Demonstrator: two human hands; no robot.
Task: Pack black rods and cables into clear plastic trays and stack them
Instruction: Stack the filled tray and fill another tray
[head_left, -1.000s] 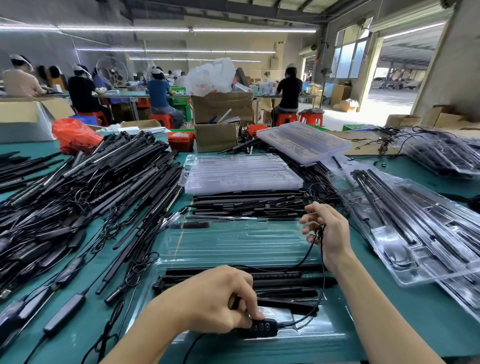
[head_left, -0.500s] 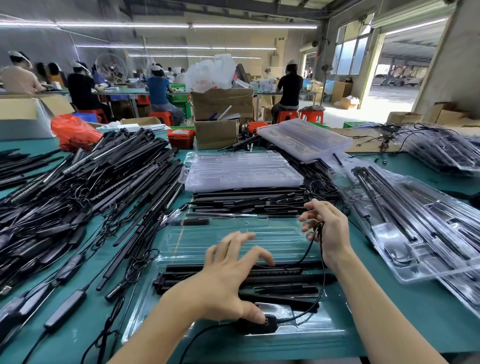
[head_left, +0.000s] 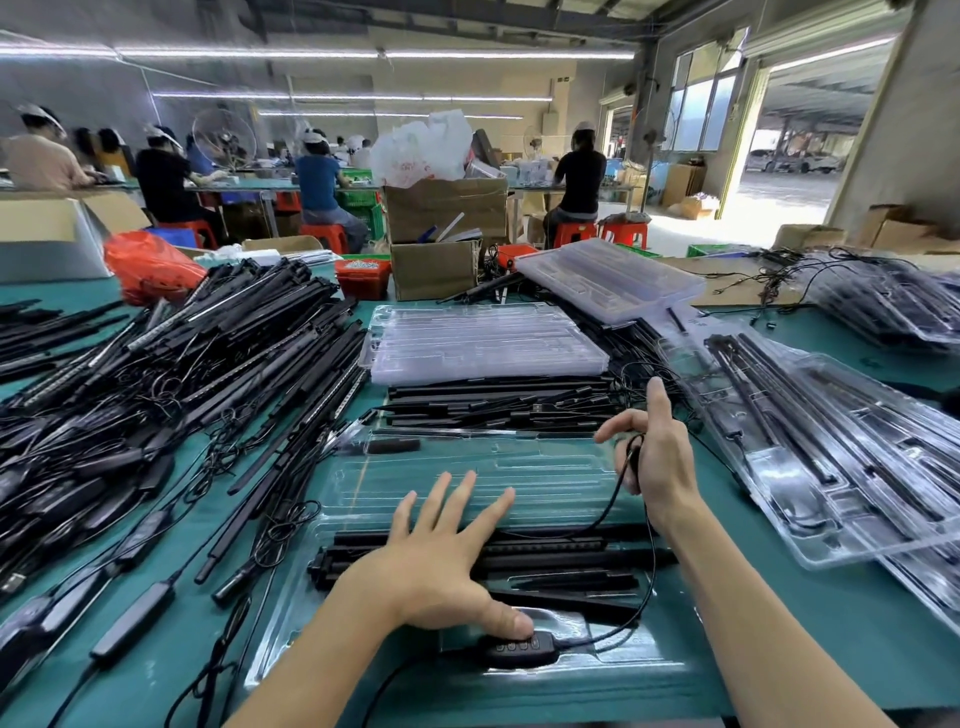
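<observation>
Two hands work over a clear tray (head_left: 363, 525) on the green table (head_left: 779, 649); the left hand (head_left: 441, 566) lies spread with straight fingers over black rods (head_left: 561, 558) set in the tray, its thumb pressing a small black controller (head_left: 514, 648) at the tray's near edge; the right hand (head_left: 655, 457) pinches a thin black cable (head_left: 608, 506) that loops back to the controller; empty trays (head_left: 483, 343) sit stacked beyond, loose rods (head_left: 171, 384) heaped at left.

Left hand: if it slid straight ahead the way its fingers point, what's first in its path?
The left hand points over the open clear tray. Past its far edge, the loose black rods likely come first, though height is unclear.
</observation>
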